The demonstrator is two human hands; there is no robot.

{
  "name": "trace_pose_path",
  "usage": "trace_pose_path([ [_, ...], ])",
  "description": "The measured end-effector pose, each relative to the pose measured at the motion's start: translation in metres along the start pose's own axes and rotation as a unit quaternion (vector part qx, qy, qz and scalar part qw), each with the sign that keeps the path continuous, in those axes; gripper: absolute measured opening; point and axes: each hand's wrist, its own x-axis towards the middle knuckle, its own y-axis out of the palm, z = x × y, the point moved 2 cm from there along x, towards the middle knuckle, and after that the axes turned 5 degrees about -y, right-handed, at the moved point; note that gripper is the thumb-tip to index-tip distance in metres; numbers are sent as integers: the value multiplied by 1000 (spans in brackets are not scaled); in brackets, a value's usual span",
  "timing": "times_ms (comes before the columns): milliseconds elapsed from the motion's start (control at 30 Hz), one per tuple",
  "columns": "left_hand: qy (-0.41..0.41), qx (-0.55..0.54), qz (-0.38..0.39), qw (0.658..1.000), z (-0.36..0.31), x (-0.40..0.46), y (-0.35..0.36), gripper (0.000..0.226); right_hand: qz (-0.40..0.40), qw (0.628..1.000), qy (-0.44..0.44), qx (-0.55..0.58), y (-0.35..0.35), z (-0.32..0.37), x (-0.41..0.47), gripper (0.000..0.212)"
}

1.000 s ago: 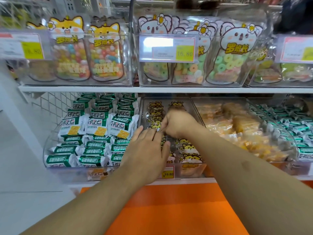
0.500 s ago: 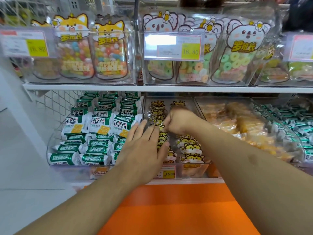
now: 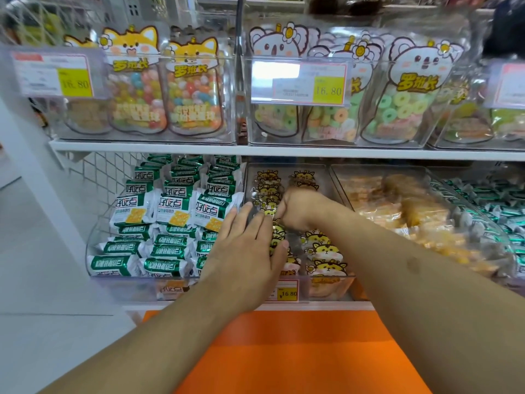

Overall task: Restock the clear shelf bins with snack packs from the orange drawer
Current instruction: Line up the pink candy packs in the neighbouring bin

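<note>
A clear bin (image 3: 326, 288) on the lower shelf holds two rows of hamster-print snack packs (image 3: 326, 265). My left hand (image 3: 250, 251) lies flat with straight fingers on the left row of packs, near the bin's left wall. My right hand (image 3: 298, 209) is curled over packs in the middle of the bin, fingers pinching a hamster pack (image 3: 270, 213) in the left row. The orange drawer (image 3: 284, 351) sits below the shelf, its contents hidden from view.
A bin of green-and-white packs (image 3: 170, 217) stands to the left, a bin of yellow pastry packs (image 3: 412, 217) to the right. The upper shelf (image 3: 284, 150) carries clear bins of candy bags (image 3: 193, 89) with price tags. White floor lies at the left.
Both hands stay in the hamster bin; my left hand has edged slightly forward along the left row. The right hand keeps its grip in nearly the same spot.
</note>
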Motion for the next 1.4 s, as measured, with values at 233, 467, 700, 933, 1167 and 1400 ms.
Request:
trace_pose_path([
  [233, -1, 11, 17, 1000, -1, 0, -4, 73, -64, 991, -32, 110, -11, -6, -30, 12],
  [467, -7, 9, 21, 1000, -4, 2, -3, 72, -119, 989, -49, 74, -11, -15, -34, 39],
  [700, -6, 10, 7, 1000, -3, 1, 1, 71, -111, 991, -26, 63, -10, -10, -11, 31],
  [933, -7, 3, -1, 1000, -2, 2, 2, 72, -115, 992, -15, 51, -12, -1, 1, 15],
  [1167, -4, 6, -1, 1000, -3, 0, 1, 72, -124, 992, -9, 29, -11, -4, 0, 34],
  [1400, -7, 13, -1, 1000, -4, 0, 2, 75, -86, 995, -18, -46, -9, 3, 6, 33],
])
